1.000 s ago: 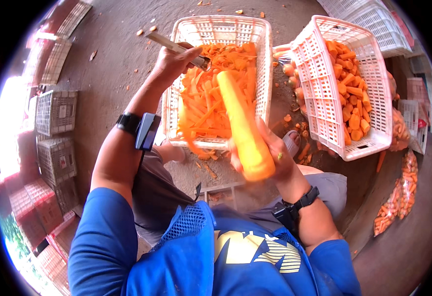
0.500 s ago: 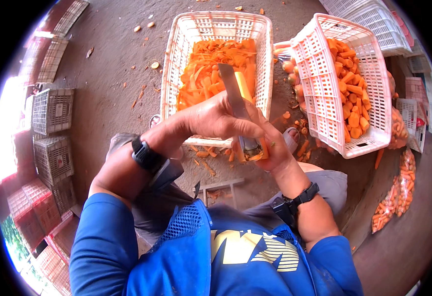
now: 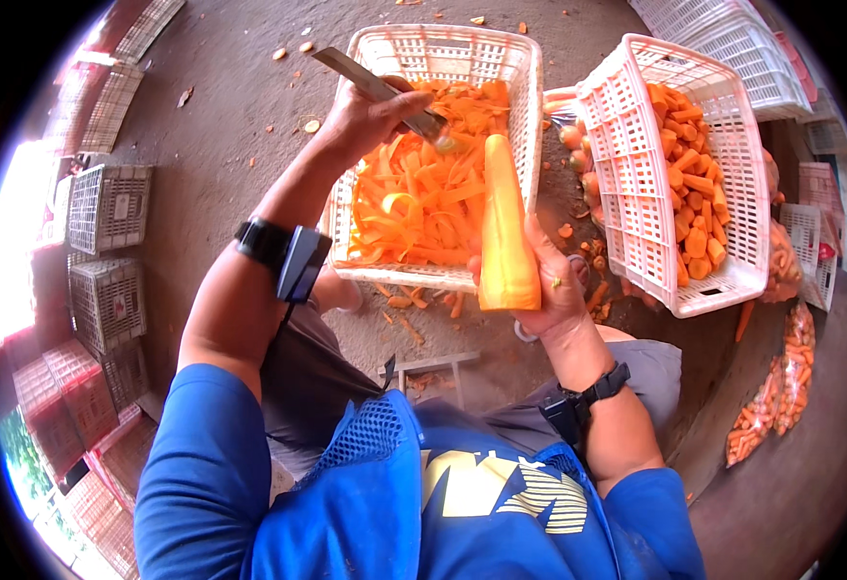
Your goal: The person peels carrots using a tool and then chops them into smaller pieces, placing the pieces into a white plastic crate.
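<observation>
Two white crates [image 3: 530,106] [image 3: 626,126] crowd ahead; left floor [image 3: 220,116] open.

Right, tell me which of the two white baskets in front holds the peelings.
The white basket on the left, under the left hand and its peeler, holds loose orange ribbons. The tilted basket on the right holds cut carrot chunks instead.

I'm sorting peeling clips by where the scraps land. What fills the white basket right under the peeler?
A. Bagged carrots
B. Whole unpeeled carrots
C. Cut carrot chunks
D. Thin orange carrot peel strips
D: the white basket below the left hand and its peeler holds curled orange peel strips; the cut chunks lie in the tilted basket to the right.
</observation>
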